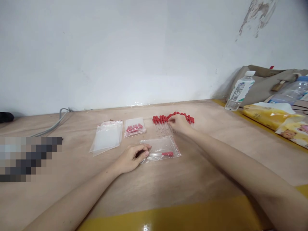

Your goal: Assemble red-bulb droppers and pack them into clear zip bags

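Observation:
At the left end of a clear zip-lock bag (156,146), my left hand (133,157) is closed, thumb and fingers pinching its edge. The bag lies flat, with a red-handled, thin-shafted tool (167,154) inside, like a mini screwdriver. Beyond it, several more such red-handled tools (157,119) lie side by side in a fanned row, red ends away from me, pale shafts towards me. My right hand (180,124) reaches over the middle of this row, its fingertips pinched at one tool; the fingers partly hide what they grip.
Left of the row lies a zip-lock bag (134,122) with several red-handled pieces. Farther left is a stack of clear bags (107,138). A grey cable (51,128) runs by the wall. At right stand a water bottle (240,91), a yellow tissue pack (267,115) and a grey-beige bag (262,83).

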`<state>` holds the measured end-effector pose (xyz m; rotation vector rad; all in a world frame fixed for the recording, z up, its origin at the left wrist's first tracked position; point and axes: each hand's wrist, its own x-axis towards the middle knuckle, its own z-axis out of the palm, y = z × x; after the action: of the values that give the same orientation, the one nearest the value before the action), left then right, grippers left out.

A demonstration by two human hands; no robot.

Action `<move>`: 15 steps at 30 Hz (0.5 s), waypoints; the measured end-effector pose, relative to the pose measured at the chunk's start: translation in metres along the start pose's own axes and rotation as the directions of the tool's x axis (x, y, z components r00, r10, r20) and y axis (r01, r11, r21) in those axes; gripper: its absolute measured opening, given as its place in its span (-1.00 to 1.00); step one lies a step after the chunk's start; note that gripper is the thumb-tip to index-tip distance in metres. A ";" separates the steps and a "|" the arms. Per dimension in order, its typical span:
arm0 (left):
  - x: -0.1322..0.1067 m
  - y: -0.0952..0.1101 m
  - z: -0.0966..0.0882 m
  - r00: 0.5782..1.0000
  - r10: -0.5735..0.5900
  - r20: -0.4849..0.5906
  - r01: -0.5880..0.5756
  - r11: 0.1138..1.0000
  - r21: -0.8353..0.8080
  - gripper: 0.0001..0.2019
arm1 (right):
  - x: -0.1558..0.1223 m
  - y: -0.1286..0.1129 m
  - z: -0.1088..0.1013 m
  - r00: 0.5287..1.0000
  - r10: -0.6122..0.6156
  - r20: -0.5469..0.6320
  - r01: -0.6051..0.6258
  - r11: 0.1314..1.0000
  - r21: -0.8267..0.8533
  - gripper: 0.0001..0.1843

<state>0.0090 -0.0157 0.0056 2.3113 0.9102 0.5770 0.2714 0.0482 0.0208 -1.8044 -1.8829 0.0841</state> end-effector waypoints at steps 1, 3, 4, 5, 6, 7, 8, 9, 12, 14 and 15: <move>0.000 -0.002 -0.001 1.000 -0.002 0.019 0.002 1.000 -0.025 -0.79 | 0.009 -0.005 0.002 1.000 0.013 0.004 -0.013 1.000 -0.023 -0.80; 0.000 -0.005 -0.002 0.999 0.004 0.053 -0.001 0.998 -0.061 -0.82 | 0.026 -0.013 0.009 0.999 0.052 0.003 -0.052 0.996 -0.066 -0.75; -0.001 -0.006 -0.003 0.998 0.009 0.063 -0.004 0.998 -0.065 -0.83 | 0.033 -0.017 0.012 0.998 0.070 0.001 -0.070 0.994 -0.089 -0.72; -0.001 -0.007 -0.003 0.998 0.014 0.066 -0.010 0.998 -0.058 -0.84 | 0.039 -0.020 0.016 0.996 0.086 0.001 -0.085 0.990 -0.111 -0.71; -0.002 -0.007 -0.004 0.998 0.019 0.064 -0.017 0.999 -0.042 -0.84 | 0.045 -0.022 0.020 0.995 0.099 0.004 -0.098 0.987 -0.131 -0.70; -0.002 -0.007 -0.004 0.998 0.026 0.060 -0.024 0.999 -0.022 -0.84 | 0.051 -0.024 0.023 0.994 0.110 0.012 -0.108 0.983 -0.147 -0.70; -0.002 -0.006 -0.004 0.998 0.035 0.059 -0.035 0.999 -0.001 -0.84 | 0.056 -0.025 0.025 0.992 0.123 0.021 -0.118 0.980 -0.158 -0.70; -0.003 -0.005 -0.004 0.997 0.049 0.059 -0.050 0.999 0.017 -0.83 | 0.060 -0.026 0.027 0.990 0.137 0.031 -0.130 0.978 -0.164 -0.71; -0.003 -0.004 -0.003 0.993 0.102 0.063 -0.106 0.992 0.067 -0.77 | 0.068 -0.025 0.028 0.981 0.192 0.043 -0.183 0.972 -0.150 -0.72; -0.003 -0.004 -0.002 0.989 0.138 0.059 -0.143 0.985 0.101 -0.72 | 0.071 -0.023 0.025 0.973 0.225 0.044 -0.218 0.969 -0.114 -0.73; -0.003 -0.004 -0.002 0.987 0.149 0.056 -0.155 0.981 0.116 -0.69 | 0.071 -0.022 0.023 0.971 0.236 0.045 -0.231 0.969 -0.088 -0.75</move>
<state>0.0041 -0.0144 0.0037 2.5079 0.7695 0.5418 0.2437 0.1202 0.0328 -2.0947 -1.7243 0.1430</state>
